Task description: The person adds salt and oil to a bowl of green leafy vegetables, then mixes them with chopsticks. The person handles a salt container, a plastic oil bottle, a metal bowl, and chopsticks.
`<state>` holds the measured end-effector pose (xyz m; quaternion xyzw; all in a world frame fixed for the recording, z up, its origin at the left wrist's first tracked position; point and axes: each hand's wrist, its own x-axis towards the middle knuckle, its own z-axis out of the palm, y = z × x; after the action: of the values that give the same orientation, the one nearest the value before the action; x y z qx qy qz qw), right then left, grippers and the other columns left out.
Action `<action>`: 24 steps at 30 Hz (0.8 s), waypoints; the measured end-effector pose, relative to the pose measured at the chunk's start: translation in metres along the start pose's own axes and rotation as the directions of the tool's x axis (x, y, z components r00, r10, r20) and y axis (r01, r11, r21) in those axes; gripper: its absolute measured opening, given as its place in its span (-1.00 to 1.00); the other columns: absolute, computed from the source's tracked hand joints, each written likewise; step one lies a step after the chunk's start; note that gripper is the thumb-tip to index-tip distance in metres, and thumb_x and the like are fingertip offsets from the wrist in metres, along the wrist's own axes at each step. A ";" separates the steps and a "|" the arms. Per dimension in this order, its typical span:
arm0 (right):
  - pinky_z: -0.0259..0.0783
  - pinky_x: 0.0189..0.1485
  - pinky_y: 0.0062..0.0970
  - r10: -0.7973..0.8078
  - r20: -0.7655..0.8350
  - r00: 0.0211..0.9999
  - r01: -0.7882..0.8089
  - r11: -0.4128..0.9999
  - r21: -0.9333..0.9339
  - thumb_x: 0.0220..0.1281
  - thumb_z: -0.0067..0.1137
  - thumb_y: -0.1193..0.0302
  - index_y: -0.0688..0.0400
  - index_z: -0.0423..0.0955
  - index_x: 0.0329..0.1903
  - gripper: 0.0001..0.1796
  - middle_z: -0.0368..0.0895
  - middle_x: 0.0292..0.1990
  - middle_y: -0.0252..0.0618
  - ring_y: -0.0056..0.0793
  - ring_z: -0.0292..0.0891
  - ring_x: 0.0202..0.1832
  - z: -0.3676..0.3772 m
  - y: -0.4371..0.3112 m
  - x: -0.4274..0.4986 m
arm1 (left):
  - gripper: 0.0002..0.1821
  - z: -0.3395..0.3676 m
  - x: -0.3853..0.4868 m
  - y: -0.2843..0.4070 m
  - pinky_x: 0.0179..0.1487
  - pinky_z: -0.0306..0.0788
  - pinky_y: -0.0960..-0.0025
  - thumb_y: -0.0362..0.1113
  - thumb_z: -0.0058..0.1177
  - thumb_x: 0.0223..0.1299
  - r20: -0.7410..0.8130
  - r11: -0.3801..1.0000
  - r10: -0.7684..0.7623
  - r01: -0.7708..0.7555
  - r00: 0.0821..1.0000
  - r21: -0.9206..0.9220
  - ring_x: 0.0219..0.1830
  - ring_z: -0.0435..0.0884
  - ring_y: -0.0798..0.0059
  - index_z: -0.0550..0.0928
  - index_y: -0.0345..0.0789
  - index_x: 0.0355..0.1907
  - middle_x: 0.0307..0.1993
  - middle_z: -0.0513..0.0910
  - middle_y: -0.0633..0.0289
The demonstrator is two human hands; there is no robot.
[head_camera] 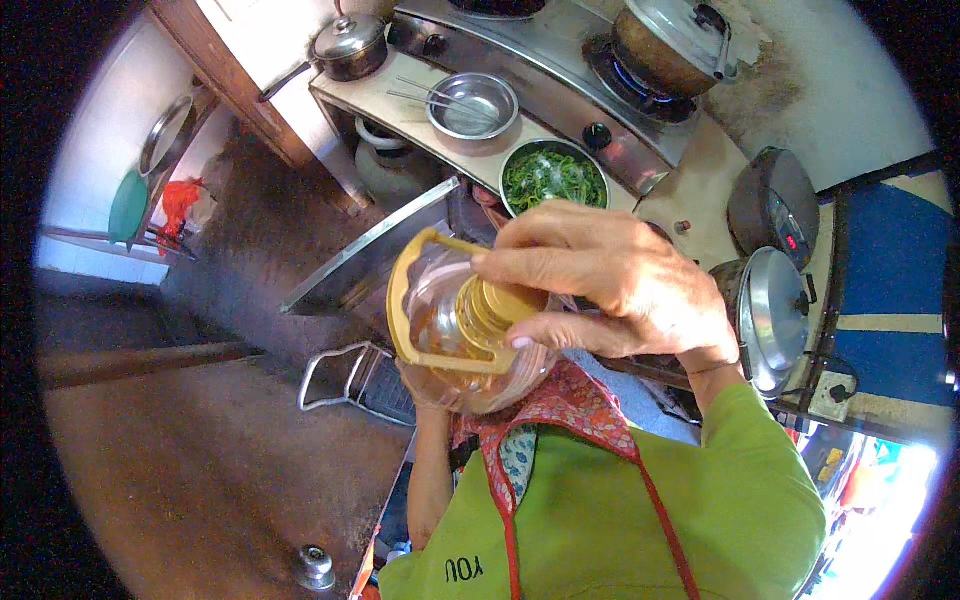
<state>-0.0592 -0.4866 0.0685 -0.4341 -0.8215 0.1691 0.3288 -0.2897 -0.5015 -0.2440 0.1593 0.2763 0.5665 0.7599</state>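
Observation:
A clear plastic oil jug with a yellow carrying handle is held upright in front of my chest. My right hand reaches over its top, thumb and fingers around the yellow screw cap. Low on the jug's side, my left hand supports it, mostly hidden behind the plastic. Just beyond my right hand, a metal bowl of chopped green vegetables with white grains on top stands on the counter. Beside it is a steel bowl with thin sticks resting across the rim.
A lidded pot sits over a blue flame on the gas stove. At right are a dark electric cooker and a lidded metal pot. A cabinet door hangs open by the gas cylinder. A saucepan stands at the counter's left end.

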 end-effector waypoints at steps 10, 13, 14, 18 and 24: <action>0.40 -0.43 -0.25 0.130 0.016 0.991 -0.126 0.981 -0.149 0.04 0.34 0.00 0.25 0.49 -0.21 -0.45 0.47 -0.46 -0.15 -0.18 0.49 -0.43 0.032 -0.008 -0.017 | -0.27 -0.025 -0.024 0.016 0.37 0.28 0.16 0.18 -0.30 0.33 -0.148 0.994 -0.093 0.100 0.985 0.036 0.35 0.33 0.26 0.30 -0.34 0.34 0.32 0.37 0.18; 0.40 -0.40 -0.26 0.064 0.007 0.998 -0.063 0.995 -0.075 0.08 0.33 0.03 0.21 0.49 0.03 -0.40 0.46 -0.42 -0.20 -0.20 0.47 -0.39 0.035 -0.005 -0.016 | -0.23 -0.035 -0.027 0.014 0.37 0.28 0.15 0.22 -0.30 0.30 -0.164 0.996 -0.087 0.089 0.983 0.010 0.35 0.33 0.26 0.29 -0.34 0.35 0.32 0.36 0.17; 0.40 -0.39 -0.27 0.059 0.061 0.996 -0.054 0.995 -0.080 0.09 0.32 0.05 0.19 0.47 0.09 -0.39 0.45 -0.41 -0.21 -0.21 0.46 -0.38 0.036 -0.006 -0.016 | -0.22 -0.038 -0.028 0.015 0.37 0.28 0.15 0.23 -0.30 0.29 -0.170 0.996 -0.083 0.084 0.982 0.003 0.35 0.33 0.26 0.29 -0.34 0.35 0.32 0.36 0.16; 0.37 -0.38 -0.31 0.118 0.022 0.993 -0.117 0.993 -0.030 0.03 0.40 0.18 0.23 0.52 0.03 -0.44 0.44 -0.44 -0.20 -0.25 0.44 -0.40 0.052 -0.010 -0.021 | -0.18 -0.046 -0.031 0.019 0.37 0.28 0.15 0.27 -0.29 0.25 -0.187 0.998 -0.066 0.064 0.980 -0.018 0.35 0.33 0.25 0.27 -0.35 0.36 0.33 0.35 0.15; 0.36 -0.36 -0.32 0.334 -0.080 0.939 -0.337 0.941 -0.019 0.02 0.43 0.26 0.27 0.51 -0.02 -0.49 0.44 -0.46 -0.16 -0.22 0.42 -0.42 0.083 -0.019 -0.037 | -0.11 -0.061 -0.044 0.027 0.37 0.28 0.14 0.33 -0.29 0.20 -0.221 0.998 -0.061 0.053 0.973 -0.043 0.35 0.33 0.24 0.25 -0.35 0.37 0.33 0.34 0.13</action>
<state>-0.1126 -0.5275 0.0039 -0.5792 -0.7250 0.1927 0.3191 -0.3560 -0.5389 -0.2677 0.0731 0.3534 0.5638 0.7429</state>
